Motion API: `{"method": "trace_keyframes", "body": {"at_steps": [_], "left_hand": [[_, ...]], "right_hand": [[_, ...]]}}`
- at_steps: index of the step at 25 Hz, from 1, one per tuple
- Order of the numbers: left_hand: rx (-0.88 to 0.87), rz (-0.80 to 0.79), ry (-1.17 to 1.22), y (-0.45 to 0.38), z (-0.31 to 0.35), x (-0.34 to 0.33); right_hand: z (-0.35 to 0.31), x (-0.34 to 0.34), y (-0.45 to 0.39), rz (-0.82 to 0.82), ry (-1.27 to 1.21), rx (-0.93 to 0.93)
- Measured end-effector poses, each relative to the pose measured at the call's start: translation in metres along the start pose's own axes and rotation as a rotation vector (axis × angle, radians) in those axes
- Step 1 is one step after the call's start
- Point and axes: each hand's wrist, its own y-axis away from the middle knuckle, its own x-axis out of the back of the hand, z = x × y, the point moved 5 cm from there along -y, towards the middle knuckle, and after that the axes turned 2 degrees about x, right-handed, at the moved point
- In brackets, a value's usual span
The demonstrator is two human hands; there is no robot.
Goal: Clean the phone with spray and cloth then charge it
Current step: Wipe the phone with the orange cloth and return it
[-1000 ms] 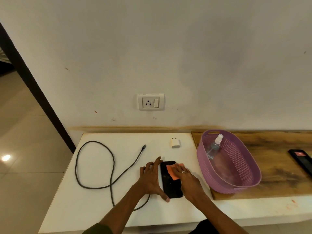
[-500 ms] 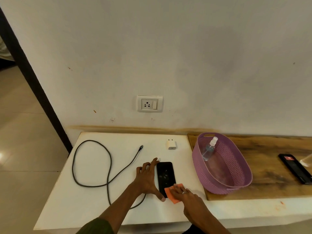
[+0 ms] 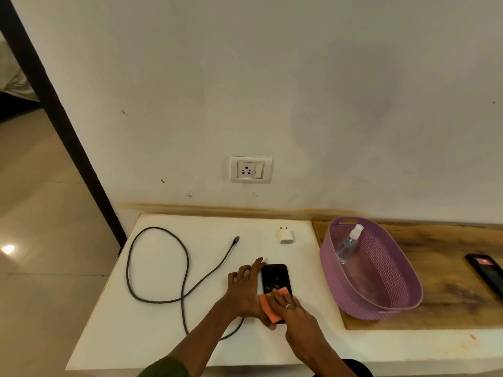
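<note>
A black phone lies flat on the white tabletop, screen up with wet spots on it. My left hand rests along its left edge with fingers spread, steadying it. My right hand presses a small orange cloth onto the phone's near half. A clear spray bottle with a white nozzle leans inside the purple basket to the right. A grey charging cable loops on the left. The white charger plug lies near the wall, below the wall socket.
The basket stands on a wooden board on the right. A second dark phone lies at the right edge of that board. The tabletop ends on the left above a tiled floor, next to a dark door frame.
My right hand slid the orange cloth from the phone's far end down to its near end, then partway back up onto the screen. My left hand stayed at the phone's side.
</note>
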Motion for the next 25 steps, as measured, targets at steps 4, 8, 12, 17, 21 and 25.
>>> {"method": "trace_keyframes", "body": {"at_steps": [4, 8, 12, 17, 21, 25], "left_hand": [[-0.007, -0.015, 0.006, 0.000, -0.001, -0.001], [-0.029, 0.000, 0.008, 0.002, -0.001, 0.000], [-0.026, -0.004, 0.016, 0.000, -0.001, 0.000], [-0.030, -0.012, 0.021, 0.000, 0.002, 0.002], [-0.013, -0.007, 0.014, 0.000, 0.001, 0.003], [-0.005, -0.003, -0.017, -0.002, 0.002, 0.003]], "right_hand": [[0.003, 0.017, 0.001, 0.211, -0.089, -0.049], [0.002, 0.036, -0.008, 0.288, -0.223, -0.052], [-0.001, 0.031, -0.018, 0.252, -0.304, -0.056], [-0.021, 0.052, -0.004, 0.347, -0.022, 0.105], [-0.019, 0.039, 0.010, 0.191, 0.022, 0.133], [-0.020, 0.034, 0.024, 0.267, -0.056, 0.213]]}}
